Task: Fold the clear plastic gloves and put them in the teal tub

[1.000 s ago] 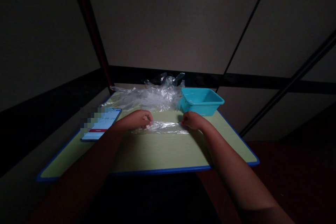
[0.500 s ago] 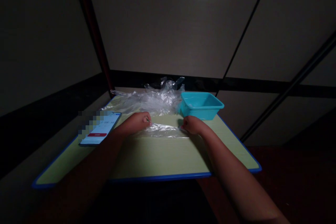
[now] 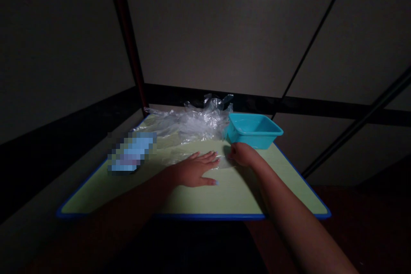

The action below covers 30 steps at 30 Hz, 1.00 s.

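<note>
Since the earlier frame, the left hand (image 3: 195, 172) had let go of the left end of the film (image 3: 227, 162) and moved right, opening out from a curled pinch. I saw it palm down over the film with its fingers spread and pointing right, the thumb on the near side. It gripped nothing; whether the palm pressed down, I could not tell from my view.

The right hand (image 3: 243, 154) stayed curled, its fingertips closed on the right end of the film, just on the near side of the tub (image 3: 255, 140). The film lay flat across the middle of the table (image 3: 208, 201), partly hidden under the left hand.

I had a loose heap (image 3: 195, 125) of clear plastic at the far side, with the blue tub just beside it on the right. The phone (image 3: 132, 154) lay on the left, blurred by blocks. Behind the table stood a dim panelled wall (image 3: 208, 34).
</note>
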Motion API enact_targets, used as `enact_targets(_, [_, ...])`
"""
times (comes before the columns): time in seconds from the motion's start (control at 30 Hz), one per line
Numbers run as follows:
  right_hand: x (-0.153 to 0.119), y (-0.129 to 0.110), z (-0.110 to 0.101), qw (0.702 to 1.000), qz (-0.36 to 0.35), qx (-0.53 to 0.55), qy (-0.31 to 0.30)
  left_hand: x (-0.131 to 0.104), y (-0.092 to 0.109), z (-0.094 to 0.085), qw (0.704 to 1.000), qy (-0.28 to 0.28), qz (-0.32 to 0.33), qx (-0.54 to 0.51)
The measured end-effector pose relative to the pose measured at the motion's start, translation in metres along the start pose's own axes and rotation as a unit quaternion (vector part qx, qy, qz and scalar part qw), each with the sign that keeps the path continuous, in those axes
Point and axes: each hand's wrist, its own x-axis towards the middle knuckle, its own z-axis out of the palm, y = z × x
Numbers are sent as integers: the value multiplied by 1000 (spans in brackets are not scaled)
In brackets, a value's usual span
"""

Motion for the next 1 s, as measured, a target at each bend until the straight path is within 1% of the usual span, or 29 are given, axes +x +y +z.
enact_targets(0.07, [-2,-6,2,996,-24,31,86,0,5,3,1000,-12,-13,13])
enact_targets(0.13, [-7,-15,5,977,-88,77,176,0,8,4,1000,-4,-19,19])
enact_targets(0.17, [-9,-20,7,964,-134,103,203,1,8,5,1000,4,-20,18])
enact_targets(0.23, [-14,-28,12,941,-218,149,212,1,8,5,999,23,-23,9])
enact_targets(0.27, [-16,-31,15,936,-244,160,199,1,7,4,999,37,-31,3])
enact_targets(0.33, [-18,-35,22,942,-257,156,148,0,4,1,994,81,-67,-8])
enact_targets(0.43, [-19,-38,28,967,-222,110,61,-1,-6,-7,974,160,-156,-29])
enact_targets(0.5, [-19,-40,29,975,-208,73,16,-2,-15,-15,954,212,-206,-43])
enact_targets(0.57, [-20,-43,29,978,-204,44,-13,-4,-24,-24,929,280,-238,-47])
enact_targets(0.63, [-20,-45,28,978,-205,27,-28,-8,-32,-33,899,352,-257,-40])
enact_targets(0.67, [-21,-45,28,978,-205,24,-30,-10,-34,-37,888,372,-267,-38])
enact_targets(0.7, [-20,-45,28,978,-204,22,-31,-13,-37,-41,884,375,-278,-36])
enact_targets(0.73, [-20,-45,28,978,-205,19,-32,-16,-39,-43,886,362,-288,-34])
enact_targets(0.8, [-19,-45,28,977,-210,17,-31,-21,-42,-44,902,310,-298,-23])
enact_targets(0.83, [-18,-44,28,976,-214,17,-31,-23,-44,-43,913,282,-293,-13])
enact_targets(0.93, [-15,-42,29,971,-234,16,-34,-31,-51,-33,945,225,-237,14])
enact_targets(1.0, [-13,-41,28,969,-246,15,-37,-37,-56,-27,952,228,-202,23])
